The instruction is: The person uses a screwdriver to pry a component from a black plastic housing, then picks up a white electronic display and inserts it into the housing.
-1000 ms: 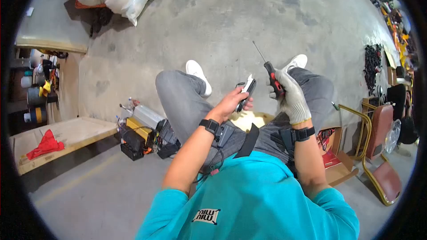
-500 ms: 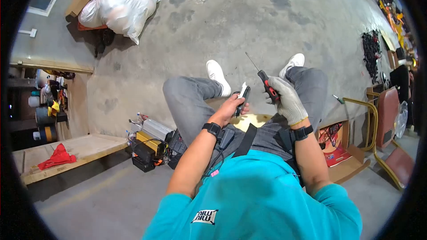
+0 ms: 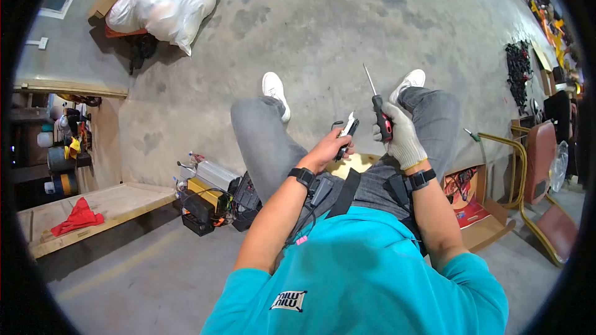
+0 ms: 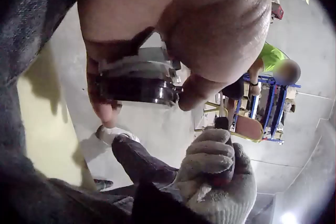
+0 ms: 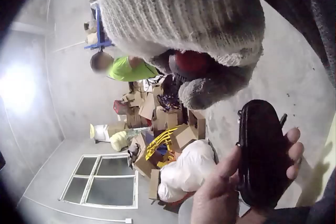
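Note:
My bare left hand (image 3: 323, 152) grips an oblong black-and-white device (image 3: 349, 131) over my lap. Its black face with rounded ends (image 5: 261, 150) shows in the right wrist view, between thumb and fingers; glossy black and clear parts (image 4: 139, 86) show in the left wrist view. A knitted white glove covers my right hand (image 3: 405, 139), whose fingers wrap the red-and-black handle of a screwdriver (image 3: 383, 119). The thin shaft points up and away from me. Device and screwdriver are apart, side by side above my knees.
A pale yellow round surface (image 3: 355, 164) lies between my thighs. To the left are a pile of electronic parts (image 3: 214, 192) and a wooden board with red cloth (image 3: 79, 216). An open cardboard box (image 3: 490, 226) and a chair (image 3: 539, 161) stand at right. Another person (image 5: 126, 69) is farther off.
The screwdriver's shaft now stands more upright than half a second ago. My left shoe has shifted leftward. Both hands keep their holds.

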Tool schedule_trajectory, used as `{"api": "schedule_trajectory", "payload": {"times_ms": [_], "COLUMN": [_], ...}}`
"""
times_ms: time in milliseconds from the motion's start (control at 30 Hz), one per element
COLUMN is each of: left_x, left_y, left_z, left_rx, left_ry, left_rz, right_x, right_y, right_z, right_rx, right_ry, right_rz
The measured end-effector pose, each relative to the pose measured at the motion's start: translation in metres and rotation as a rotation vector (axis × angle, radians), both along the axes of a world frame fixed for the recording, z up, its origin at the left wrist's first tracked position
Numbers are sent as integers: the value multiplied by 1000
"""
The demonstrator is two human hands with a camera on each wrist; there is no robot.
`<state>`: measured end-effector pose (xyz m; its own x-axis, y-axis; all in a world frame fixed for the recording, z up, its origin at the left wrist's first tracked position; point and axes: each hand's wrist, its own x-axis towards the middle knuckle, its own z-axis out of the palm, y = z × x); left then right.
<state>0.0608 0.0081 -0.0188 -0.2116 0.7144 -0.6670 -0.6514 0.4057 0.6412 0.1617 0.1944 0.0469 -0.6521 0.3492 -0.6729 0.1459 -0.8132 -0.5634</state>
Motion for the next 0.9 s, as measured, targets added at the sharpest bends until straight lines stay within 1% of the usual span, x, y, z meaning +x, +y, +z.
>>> {"api": "schedule_trajectory", "payload": {"times_ms": [33,100,200,267,367,467,533,667,733,800,833,900], "left_x": [2,5,7,8,7,7,8,9,7,6,0,-5], "left_y": [3,8,13,15,19,20,20,19,18,17,15,12], "left_z": [3,3,-3,-6,-5,-3,-4,-2,7,12,10,14], "left_rx": [30,50,95,84,85,105,110,96,91,64,107,147], "left_ry": [-14,-43,-63,-11,-20,-27,-30,-36,-17,-12,-28,-16], "left_rz": [14,13,-43,-59,-54,-71,-78,-35,-21,30,118,167], "right_x": [0,0,1,3,2,5,6,6,3,4,3,4], "right_y": [1,-1,-1,0,-5,-6,-2,-1,1,1,0,-1], "right_z": [-2,1,0,-1,11,3,-1,5,-4,-9,-9,-10], "right_rx": [26,35,42,40,-10,85,77,40,50,60,88,119], "right_ry": [-14,-33,-55,-63,-74,4,-5,-12,-7,-13,17,41], "right_rz": [33,34,32,23,-38,-65,-74,-92,-86,-91,-82,-72]}}
